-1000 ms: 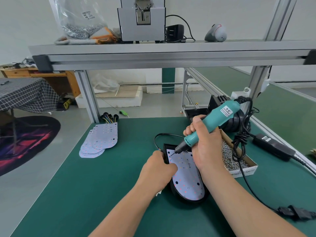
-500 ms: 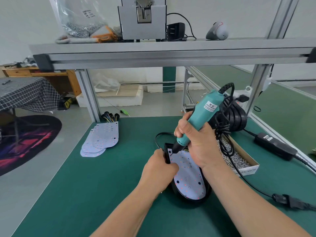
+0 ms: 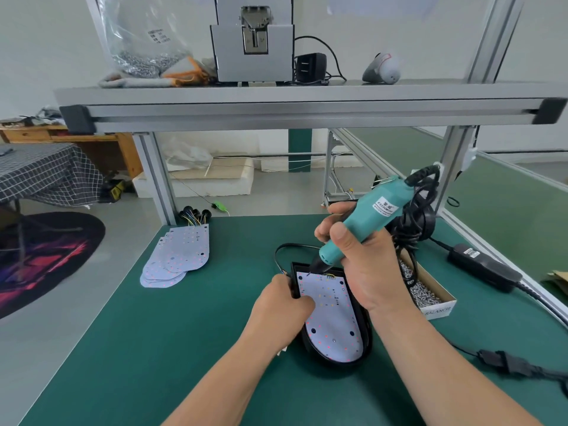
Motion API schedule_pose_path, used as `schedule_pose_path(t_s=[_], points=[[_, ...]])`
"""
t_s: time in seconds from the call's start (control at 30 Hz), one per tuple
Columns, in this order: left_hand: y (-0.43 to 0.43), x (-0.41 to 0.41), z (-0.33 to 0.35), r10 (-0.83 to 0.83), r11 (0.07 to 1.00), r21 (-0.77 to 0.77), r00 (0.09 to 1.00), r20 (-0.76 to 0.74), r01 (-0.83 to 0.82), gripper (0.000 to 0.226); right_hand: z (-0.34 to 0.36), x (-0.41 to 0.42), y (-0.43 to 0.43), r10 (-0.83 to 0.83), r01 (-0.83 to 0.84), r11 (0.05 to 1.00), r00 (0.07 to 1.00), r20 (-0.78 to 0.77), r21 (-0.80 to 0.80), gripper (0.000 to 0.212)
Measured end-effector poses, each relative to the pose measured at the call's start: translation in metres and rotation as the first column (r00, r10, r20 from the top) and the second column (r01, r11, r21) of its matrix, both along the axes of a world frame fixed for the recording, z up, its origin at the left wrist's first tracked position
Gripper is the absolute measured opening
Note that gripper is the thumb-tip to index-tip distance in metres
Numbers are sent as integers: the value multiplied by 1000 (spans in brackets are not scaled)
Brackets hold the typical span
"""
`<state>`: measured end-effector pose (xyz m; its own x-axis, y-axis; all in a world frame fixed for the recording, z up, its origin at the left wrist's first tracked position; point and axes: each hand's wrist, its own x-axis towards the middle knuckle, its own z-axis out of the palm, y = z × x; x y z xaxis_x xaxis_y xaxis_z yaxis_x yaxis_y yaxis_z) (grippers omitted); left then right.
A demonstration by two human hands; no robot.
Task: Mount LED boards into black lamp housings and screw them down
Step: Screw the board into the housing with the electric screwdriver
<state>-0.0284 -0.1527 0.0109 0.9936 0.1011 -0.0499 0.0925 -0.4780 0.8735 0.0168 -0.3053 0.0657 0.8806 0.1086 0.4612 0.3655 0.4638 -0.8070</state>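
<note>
Teal screwdriver [image 3: 368, 222], gripped by the right hand [image 3: 368, 272], points its bit at a far corner of the LED board [image 3: 332, 321], while the left hand [image 3: 276, 309] grips the black housing [image 3: 367, 339].

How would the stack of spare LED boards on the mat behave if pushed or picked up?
The boards are already fanned, so a push would probably spread them further. They look thin and flat: likely light, but awkward to lift off the mat by an edge. The wires at their far end might snag.
</note>
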Motion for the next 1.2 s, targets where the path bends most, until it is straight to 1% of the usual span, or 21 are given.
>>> schedule_pose_path(t_s=[0.1,0.17,0.23,0.27,0.37,0.4,0.47,0.53,0.6,0.67,0.73,0.83,0.93,1.0,1.1,1.13,1.2], points=[[2,-2,0,-1,1000,-10,1000,4,1,20,13,-1,-10,-50,49,998,998,42,43,29],[2,-2,0,32,999,-14,999,3,-32,30,17,0,-22,-112,111,993,994,15,45,25],[2,-1,-1,87,996,-26,996,-2,-87,39,17,4,-39,-180,182,983,981,-71,28,20],[2,0,-1,110,993,-36,994,-5,-110,39,15,7,-49,-219,221,975,969,-118,8,19],[5,4,-5,156,988,-19,988,-9,-156,24,5,17,-86,-331,315,944,909,-255,-102,26],[6,4,-6,168,986,-11,986,-13,-168,24,2,20,-100,-356,326,934,885,-301,-145,27],[8,5,-9,177,984,-7,984,-8,-177,29,-4,25,-127,-378,314,924,836,-398,-217,25],[10,8,-10,192,981,-30,981,28,-191,31,-9,27,-153,-377,281,923,799,-468,-264,20],[14,11,-10,228,972,-81,971,74,-222,34,-12,26,-176,-380,246,916,784,-490,-317,19],[19,12,-8,261,962,-116,959,114,-248,37,-13,23,-195,-406,205,881,791,-458,-427,20],[25,11,-5,276,957,-129,950,144,-258,38,-16,20,-209,-464,178,800,790,-402,-574,19],[24,9,4,284,953,-167,940,190,-255,40,-21,18,-219,-546,146,637,779,-310,-757,16],[14,3,19,260,956,-205,932,254,-211,44,-25,16,-217,-605,130,491,762,-230,-861,13],[2,-5,28,186,967,-222,942,279,-126,41,-26,16,-217,-625,124,384,765,-159,-915,17],[-24,-17,35,-7,986,-160,969,247,48,36,-25,16,-214,-612,68,177,789,-56,-982,30],[-35,-19,35,-69,984,-144,973,218,102,38,-25,15,-213,-610,65,131,792,-29,-989,32],[-57,-20,33,-172,973,-127,973,157,192,39,-25,15,-212,-608,74,66,794,19,-995,45]])
